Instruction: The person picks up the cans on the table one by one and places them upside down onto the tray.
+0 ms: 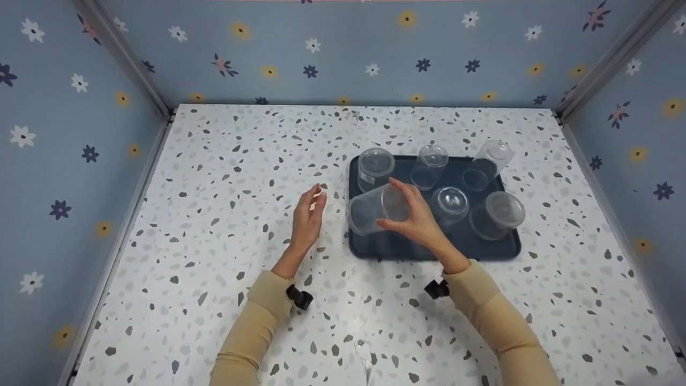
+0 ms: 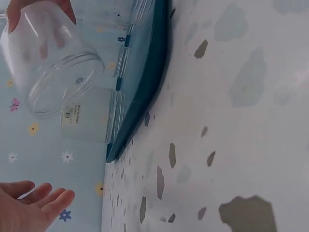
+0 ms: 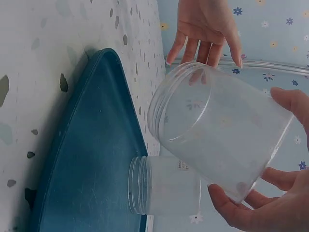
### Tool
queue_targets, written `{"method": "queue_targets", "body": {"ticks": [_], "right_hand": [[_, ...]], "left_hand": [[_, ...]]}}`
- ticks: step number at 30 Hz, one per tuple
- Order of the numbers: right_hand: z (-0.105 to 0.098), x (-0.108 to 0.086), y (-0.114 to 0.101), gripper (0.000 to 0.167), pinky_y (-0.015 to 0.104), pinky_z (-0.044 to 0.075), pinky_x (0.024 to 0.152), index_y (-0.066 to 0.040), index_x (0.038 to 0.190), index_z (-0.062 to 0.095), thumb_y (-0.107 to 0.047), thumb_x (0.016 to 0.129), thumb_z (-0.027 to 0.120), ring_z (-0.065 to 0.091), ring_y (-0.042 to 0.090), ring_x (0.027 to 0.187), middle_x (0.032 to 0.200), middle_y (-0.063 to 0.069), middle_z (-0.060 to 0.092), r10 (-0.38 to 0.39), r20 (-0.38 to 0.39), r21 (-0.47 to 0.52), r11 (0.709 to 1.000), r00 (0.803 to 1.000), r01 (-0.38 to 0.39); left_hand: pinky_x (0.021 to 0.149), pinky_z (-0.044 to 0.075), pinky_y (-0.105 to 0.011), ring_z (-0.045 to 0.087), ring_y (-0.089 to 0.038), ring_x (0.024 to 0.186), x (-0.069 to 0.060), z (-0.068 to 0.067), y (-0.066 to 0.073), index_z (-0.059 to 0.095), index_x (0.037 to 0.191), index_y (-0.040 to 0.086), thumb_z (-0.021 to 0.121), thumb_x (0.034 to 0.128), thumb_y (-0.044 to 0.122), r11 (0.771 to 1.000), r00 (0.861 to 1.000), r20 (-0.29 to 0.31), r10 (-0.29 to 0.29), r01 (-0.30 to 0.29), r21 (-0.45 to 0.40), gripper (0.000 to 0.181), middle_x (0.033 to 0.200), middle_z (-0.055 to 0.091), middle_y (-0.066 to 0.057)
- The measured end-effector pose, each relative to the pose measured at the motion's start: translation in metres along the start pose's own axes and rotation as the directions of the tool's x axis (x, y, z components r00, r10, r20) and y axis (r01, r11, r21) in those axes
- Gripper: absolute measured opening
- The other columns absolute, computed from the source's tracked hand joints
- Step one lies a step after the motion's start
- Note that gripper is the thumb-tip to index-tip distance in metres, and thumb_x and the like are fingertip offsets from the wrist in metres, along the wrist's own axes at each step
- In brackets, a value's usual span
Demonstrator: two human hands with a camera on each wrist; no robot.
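Note:
My right hand [image 1: 415,217] grips a clear plastic jar [image 1: 370,210] near its base, thumb on one side and fingers on the other. The jar is tilted above the left part of a dark blue tray [image 1: 386,251], its threaded mouth turned left toward my other hand. Apart from the jar, my left hand [image 1: 308,217] hovers over the table with fingers loosely extended, holding nothing. In the right wrist view, the held jar [image 3: 222,130] looks empty. Behind it, a labelled jar [image 3: 174,186] stands mouth down on the tray.
Several clear containers stand on the tray, among them a labelled jar [image 1: 376,163] at back left, a tall one [image 1: 487,163] at back right and a wide jar [image 1: 498,214] at front right. The speckled table [image 1: 225,161] is bounded by flower-patterned walls [image 1: 348,48].

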State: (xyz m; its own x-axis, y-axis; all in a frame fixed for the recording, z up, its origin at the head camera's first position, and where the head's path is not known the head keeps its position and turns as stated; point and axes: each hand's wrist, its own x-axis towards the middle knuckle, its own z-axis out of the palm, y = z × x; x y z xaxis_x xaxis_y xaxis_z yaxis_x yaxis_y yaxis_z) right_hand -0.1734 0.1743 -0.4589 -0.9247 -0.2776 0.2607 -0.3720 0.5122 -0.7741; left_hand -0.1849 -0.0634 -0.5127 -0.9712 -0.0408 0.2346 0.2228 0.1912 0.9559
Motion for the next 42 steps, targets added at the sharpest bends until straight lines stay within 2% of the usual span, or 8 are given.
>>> {"method": "queue_targets", "body": {"ticks": [4,9,15,21,28,33,36,42], "right_hand": [[-0.002,0.003,0.000,0.084,0.041,0.034,0.092,-0.006,0.133,0.038,-0.031,0.064,0.079,0.041,0.025,0.112,0.124,0.014,0.040,0.001,0.052,-0.061,0.998,0.999,0.002],[-0.003,0.006,-0.003,0.084,0.042,0.037,0.088,-0.008,0.134,0.037,-0.031,0.065,0.079,0.040,0.026,0.110,0.123,0.015,0.039,0.003,0.108,-0.123,0.992,0.994,0.011],[-0.001,0.011,-0.005,0.084,0.044,0.037,0.088,-0.006,0.135,0.036,-0.030,0.066,0.078,0.039,0.032,0.109,0.124,0.018,0.037,-0.021,0.176,-0.223,0.973,0.984,0.060],[0.001,0.018,-0.010,0.085,0.045,0.039,0.087,-0.005,0.134,0.037,-0.027,0.064,0.080,0.038,0.035,0.110,0.124,0.020,0.037,0.015,0.240,-0.320,0.945,0.971,0.065],[0.004,0.025,-0.012,0.087,0.047,0.042,0.081,-0.006,0.133,0.038,-0.028,0.061,0.081,0.039,0.035,0.108,0.123,0.020,0.038,0.072,0.281,-0.406,0.912,0.957,0.051],[0.006,0.027,-0.011,0.086,0.050,0.042,0.080,-0.008,0.134,0.037,-0.028,0.062,0.081,0.036,0.038,0.112,0.127,0.021,0.035,0.114,0.310,-0.432,0.901,0.944,0.033],[0.007,0.029,-0.011,0.086,0.051,0.041,0.080,-0.009,0.135,0.036,-0.028,0.063,0.080,0.034,0.039,0.114,0.128,0.021,0.033,0.146,0.324,-0.441,0.897,0.935,0.013],[0.008,0.032,-0.012,0.088,0.049,0.042,0.081,-0.009,0.135,0.036,-0.028,0.061,0.081,0.035,0.038,0.113,0.128,0.021,0.034,0.159,0.327,-0.465,0.885,0.932,0.013]], "left_hand": [[0.088,0.040,-0.037,0.044,-0.027,0.113,0.003,-0.002,-0.001,0.039,0.129,-0.006,0.042,0.0945,0.026,0.999,1.000,0.021,-0.006,0.005,0.049,0.047,0.125,0.043,-0.020],[0.091,0.038,-0.042,0.040,-0.031,0.116,0.006,-0.004,-0.003,0.038,0.130,-0.006,0.043,0.0939,0.027,0.992,0.999,0.049,0.010,-0.016,0.125,0.049,0.128,0.041,-0.020],[0.101,0.025,-0.036,0.033,-0.027,0.124,0.011,-0.007,-0.005,0.034,0.132,-0.005,0.042,0.0935,0.034,0.961,0.995,0.103,-0.009,-0.020,0.276,0.056,0.132,0.036,-0.019],[0.101,0.025,-0.037,0.031,-0.027,0.125,0.017,-0.011,-0.004,0.030,0.135,-0.002,0.039,0.0920,0.044,0.914,0.990,0.138,-0.029,-0.030,0.405,0.064,0.136,0.030,-0.018],[0.101,0.025,-0.039,0.025,-0.026,0.128,0.028,-0.016,0.004,0.026,0.137,0.000,0.038,0.0897,0.051,0.840,0.984,0.177,-0.020,-0.080,0.536,0.071,0.140,0.024,-0.017],[0.101,0.025,-0.040,0.024,-0.028,0.128,0.036,-0.020,0.011,0.024,0.138,0.001,0.040,0.0893,0.050,0.792,0.981,0.194,0.009,-0.126,0.597,0.072,0.140,0.023,-0.019],[0.102,0.022,-0.042,0.020,-0.030,0.129,0.041,-0.022,0.016,0.022,0.139,0.001,0.040,0.0890,0.051,0.762,0.978,0.210,-0.001,-0.135,0.633,0.073,0.141,0.020,-0.019],[0.100,0.020,-0.050,0.013,-0.036,0.130,0.049,-0.027,0.025,0.017,0.140,0.001,0.040,0.0883,0.052,0.693,0.973,0.232,-0.023,-0.152,0.705,0.077,0.142,0.016,-0.021]]}}
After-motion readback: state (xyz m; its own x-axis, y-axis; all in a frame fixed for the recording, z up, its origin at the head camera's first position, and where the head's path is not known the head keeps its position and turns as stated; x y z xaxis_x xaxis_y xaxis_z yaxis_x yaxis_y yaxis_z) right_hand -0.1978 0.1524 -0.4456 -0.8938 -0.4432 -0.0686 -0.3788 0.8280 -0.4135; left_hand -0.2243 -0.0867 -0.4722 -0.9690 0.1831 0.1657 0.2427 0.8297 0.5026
